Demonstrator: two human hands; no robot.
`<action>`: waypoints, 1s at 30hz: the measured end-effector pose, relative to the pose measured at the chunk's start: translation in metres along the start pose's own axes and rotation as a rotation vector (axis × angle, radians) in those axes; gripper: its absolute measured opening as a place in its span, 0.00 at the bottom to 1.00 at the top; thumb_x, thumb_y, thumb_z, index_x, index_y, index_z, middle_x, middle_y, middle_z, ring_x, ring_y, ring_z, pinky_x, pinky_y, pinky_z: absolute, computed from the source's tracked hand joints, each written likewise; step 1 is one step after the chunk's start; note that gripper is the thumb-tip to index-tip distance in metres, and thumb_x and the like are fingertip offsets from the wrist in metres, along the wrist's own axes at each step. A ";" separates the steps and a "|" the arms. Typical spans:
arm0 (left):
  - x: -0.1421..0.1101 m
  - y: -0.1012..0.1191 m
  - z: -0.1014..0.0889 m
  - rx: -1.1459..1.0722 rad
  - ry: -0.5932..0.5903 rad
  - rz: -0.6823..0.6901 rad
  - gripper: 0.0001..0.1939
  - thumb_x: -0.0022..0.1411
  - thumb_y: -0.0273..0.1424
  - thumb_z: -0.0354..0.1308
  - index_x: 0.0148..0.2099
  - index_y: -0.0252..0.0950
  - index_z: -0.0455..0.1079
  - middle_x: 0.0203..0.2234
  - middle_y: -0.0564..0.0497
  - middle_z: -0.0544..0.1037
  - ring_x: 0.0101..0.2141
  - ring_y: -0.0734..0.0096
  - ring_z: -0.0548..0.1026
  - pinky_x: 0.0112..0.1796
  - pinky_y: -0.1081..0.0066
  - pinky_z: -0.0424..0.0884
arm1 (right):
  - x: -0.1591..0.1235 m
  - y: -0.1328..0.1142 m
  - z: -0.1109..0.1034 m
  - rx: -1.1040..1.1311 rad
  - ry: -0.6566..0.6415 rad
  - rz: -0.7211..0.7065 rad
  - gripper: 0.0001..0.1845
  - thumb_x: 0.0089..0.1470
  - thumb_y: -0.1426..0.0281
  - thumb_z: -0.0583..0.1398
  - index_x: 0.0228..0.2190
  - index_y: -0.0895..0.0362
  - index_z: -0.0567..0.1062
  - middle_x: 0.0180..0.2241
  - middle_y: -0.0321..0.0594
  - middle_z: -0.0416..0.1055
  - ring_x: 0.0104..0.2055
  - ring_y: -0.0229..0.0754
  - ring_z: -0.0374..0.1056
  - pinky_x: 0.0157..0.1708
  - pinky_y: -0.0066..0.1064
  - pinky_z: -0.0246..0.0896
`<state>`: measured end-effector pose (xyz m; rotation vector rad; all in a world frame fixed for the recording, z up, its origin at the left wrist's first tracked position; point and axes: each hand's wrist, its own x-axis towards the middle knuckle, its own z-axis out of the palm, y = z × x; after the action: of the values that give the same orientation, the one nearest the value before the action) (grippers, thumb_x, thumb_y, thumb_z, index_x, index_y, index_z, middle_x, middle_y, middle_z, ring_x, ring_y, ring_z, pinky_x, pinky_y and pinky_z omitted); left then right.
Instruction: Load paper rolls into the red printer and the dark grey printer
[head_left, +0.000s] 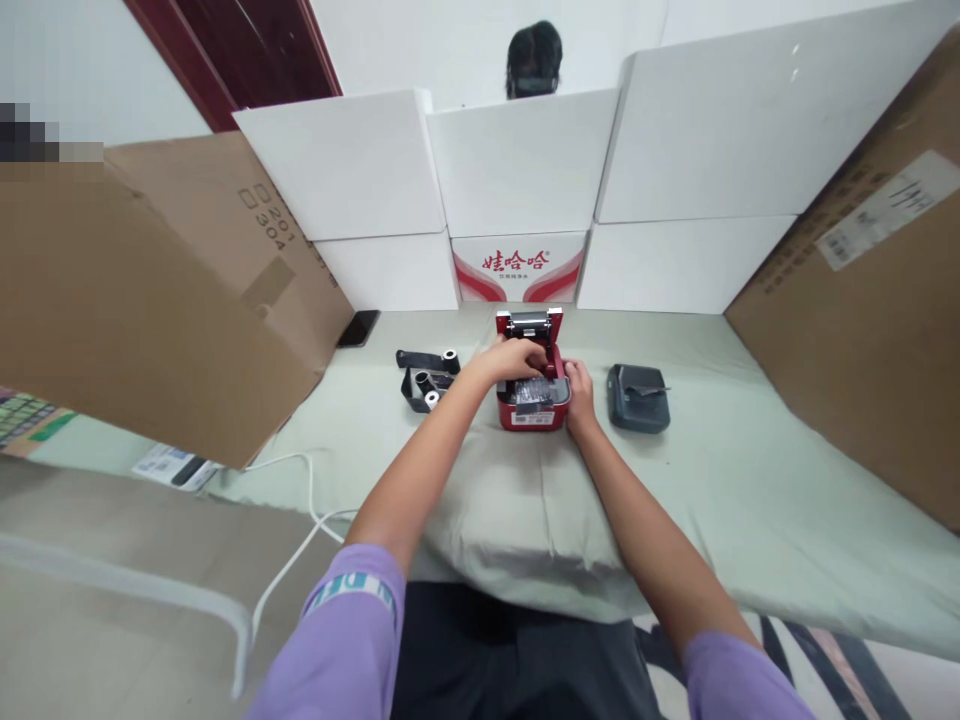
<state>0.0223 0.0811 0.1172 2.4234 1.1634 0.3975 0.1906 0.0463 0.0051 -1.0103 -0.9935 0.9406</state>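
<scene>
As left hand (519, 358) reaches into red device (509, 413), right hand (580, 394) against its side, both partly hidden, grips unclear.

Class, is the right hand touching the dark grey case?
Apart: the head view shows pale green cloth between the right hand and the dark grey case.

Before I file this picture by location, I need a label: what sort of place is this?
Probably a makeshift indoor work area: a cloth-covered table screened by white boxes and brown cardboard, with an opened red device on it.
</scene>
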 end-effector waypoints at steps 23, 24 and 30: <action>-0.171 0.011 -0.009 -0.285 0.833 -0.298 0.15 0.59 0.35 0.64 0.49 0.40 0.71 0.43 0.50 0.82 0.44 0.64 0.78 0.41 0.70 0.70 | 0.001 0.001 0.000 0.034 0.004 0.021 0.20 0.53 0.50 0.60 0.35 0.54 0.75 0.33 0.35 0.74 0.37 0.43 0.67 0.41 0.35 0.61; -0.187 0.008 -0.006 -0.264 0.854 -0.350 0.15 0.59 0.35 0.64 0.49 0.40 0.71 0.44 0.50 0.82 0.44 0.64 0.78 0.41 0.70 0.69 | 0.001 0.002 0.000 0.033 0.005 0.016 0.19 0.53 0.51 0.60 0.35 0.54 0.75 0.33 0.35 0.74 0.37 0.42 0.67 0.41 0.35 0.61; -0.231 -0.018 0.027 -0.155 0.772 -0.695 0.12 0.56 0.33 0.63 0.44 0.39 0.73 0.41 0.48 0.82 0.42 0.61 0.80 0.40 0.69 0.71 | 0.002 0.004 0.000 0.057 0.015 0.020 0.18 0.52 0.52 0.61 0.34 0.53 0.75 0.32 0.35 0.74 0.35 0.42 0.67 0.39 0.34 0.61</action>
<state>-0.1190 -0.0984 0.0681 1.5813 2.0755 1.1741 0.1908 0.0492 0.0018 -0.9798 -0.9408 0.9715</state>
